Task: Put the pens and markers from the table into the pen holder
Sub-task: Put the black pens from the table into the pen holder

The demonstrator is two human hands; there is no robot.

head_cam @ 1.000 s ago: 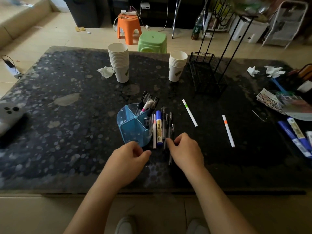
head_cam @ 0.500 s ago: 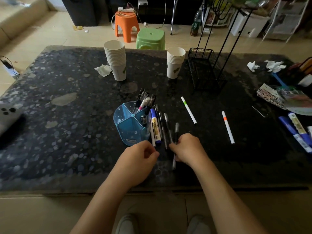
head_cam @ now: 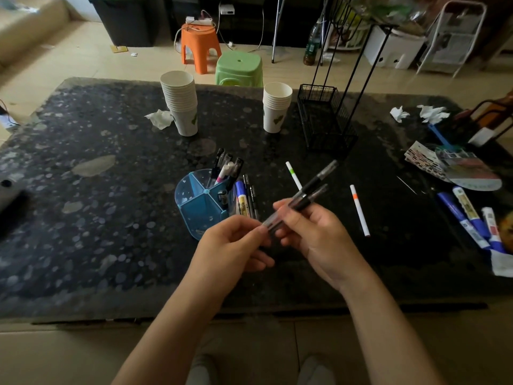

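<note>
A blue pen holder [head_cam: 200, 207] with dividers stands mid-table, several pens [head_cam: 226, 169] upright in its right compartment. My right hand [head_cam: 313, 232] is lifted above the table, holding two black-capped clear pens [head_cam: 315, 187] that point up and right. My left hand [head_cam: 231, 245] pinches the lower ends of those pens. Beside the holder lie a blue marker [head_cam: 242, 201] and thin black pens [head_cam: 251, 197]. A white pen with a green band [head_cam: 293, 176] and one with an orange band [head_cam: 359, 211] lie to the right.
Two stacks of paper cups [head_cam: 180, 102] [head_cam: 276, 107] and a black wire rack [head_cam: 326, 120] stand at the back. Blue markers [head_cam: 469, 220], papers and crumpled tissues [head_cam: 399, 113] lie at the right edge. A dark device [head_cam: 8, 194] sits at the left.
My right hand has picked two black pens up off the table beside the holder and raised them. My left hand has come in and taken hold of their lower ends.
</note>
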